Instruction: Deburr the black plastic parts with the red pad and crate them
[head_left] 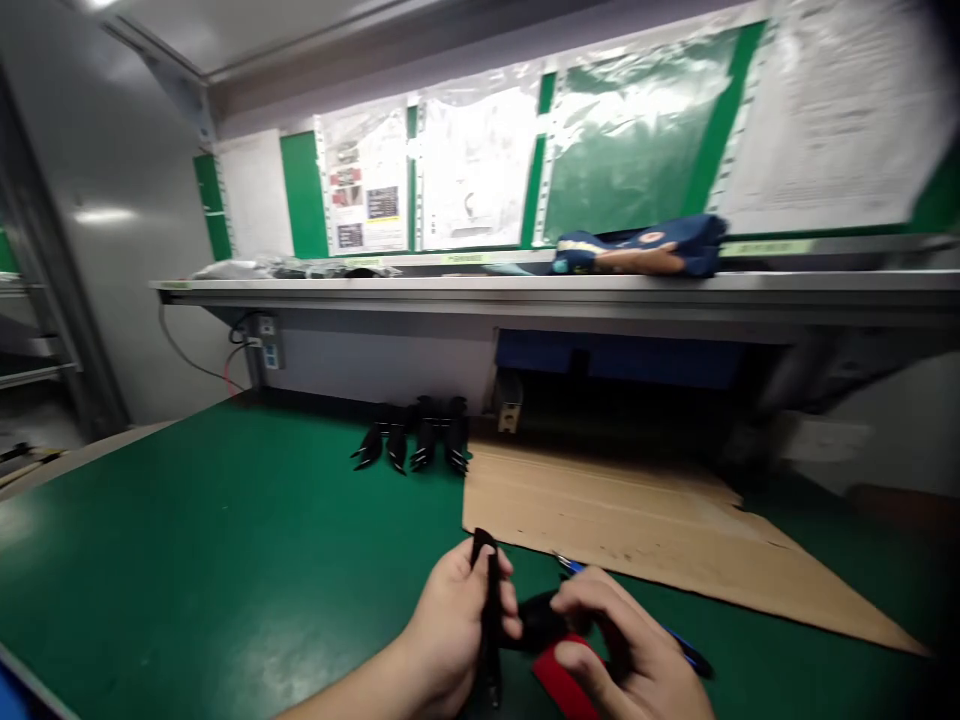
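A person works with two bare hands over a green bench point(187, 560), seen here in the lower middle of the scene. The left hand point(457, 610) is closed, its thumb and fingers gripping a slim black part point(491, 620) that stands roughly upright. The right hand point(645, 650), just beside it, has fingers bent, thumb and forefinger pinching a red piece point(562, 680) at the edge of a dark piece point(541, 620) lying between the hands; blur hides whether the two are joined. A blue tool point(574, 566) with a metal tip lies on the bench, partly hidden behind the right hand.

Beyond the hands, a sheet of cardboard point(600, 510) spreads across the right side of the bench. Curved black pieces point(439, 435) sit in a row near its far left corner, at the back of the bench. Overhead, a shelf point(450, 285) carries a dark blue bundle point(675, 246) and, toward its left end, clear plastic bags point(240, 268). Papers point(480, 170) in shiny sleeves line the green-and-white wall above, and a power outlet point(270, 342) hangs under the shelf at left.
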